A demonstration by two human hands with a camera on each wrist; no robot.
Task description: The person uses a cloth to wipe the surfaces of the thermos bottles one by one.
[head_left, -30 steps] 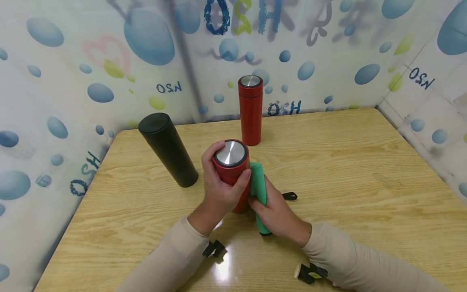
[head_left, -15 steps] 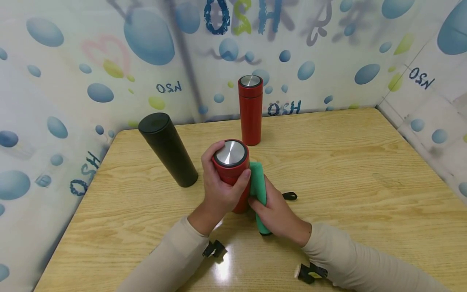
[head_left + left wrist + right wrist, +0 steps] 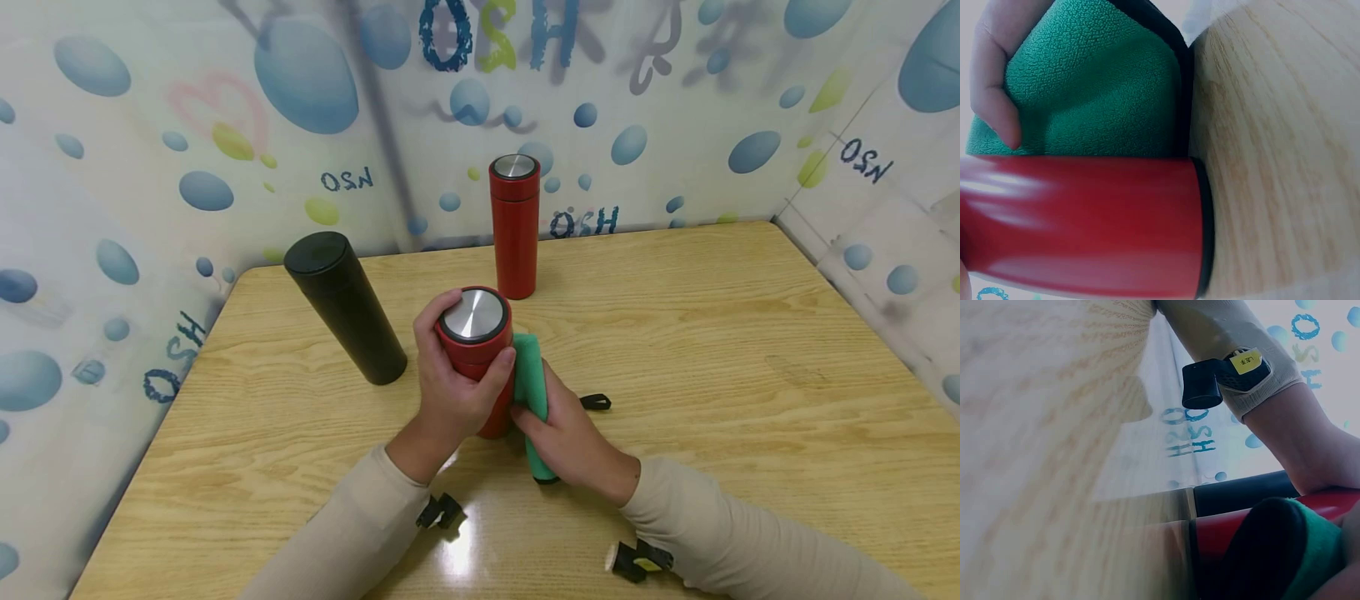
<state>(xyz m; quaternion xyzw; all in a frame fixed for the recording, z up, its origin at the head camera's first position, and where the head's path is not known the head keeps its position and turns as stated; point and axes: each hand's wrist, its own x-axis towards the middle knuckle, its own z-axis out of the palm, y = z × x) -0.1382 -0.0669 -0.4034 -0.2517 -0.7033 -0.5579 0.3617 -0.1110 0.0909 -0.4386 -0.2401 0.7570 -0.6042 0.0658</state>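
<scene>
My left hand (image 3: pixel 452 390) grips a red thermos flask (image 3: pixel 476 335) with a brushed silver lid top, fingers wrapped round its upper part and thumb along the near right side. The flask stands upright on the wooden table. In my right hand (image 3: pixel 567 437) is a folded green cloth (image 3: pixel 531 385) with black edging, held against the flask's right side. The left wrist view shows the fleecy cloth (image 3: pixel 1097 87) meeting the red flask wall (image 3: pixel 1079 219), down close to the black base ring. In the right wrist view, the cloth (image 3: pixel 1322 553) partly covers the flask (image 3: pixel 1216 532).
A tall black flask (image 3: pixel 347 308) stands to the left. Behind the hands, a second red flask (image 3: pixel 515 229) stands near the patterned wall. A black loop (image 3: pixel 597 402) sticks out beyond the right hand. Both sleeves carry small black wrist cameras (image 3: pixel 641 561).
</scene>
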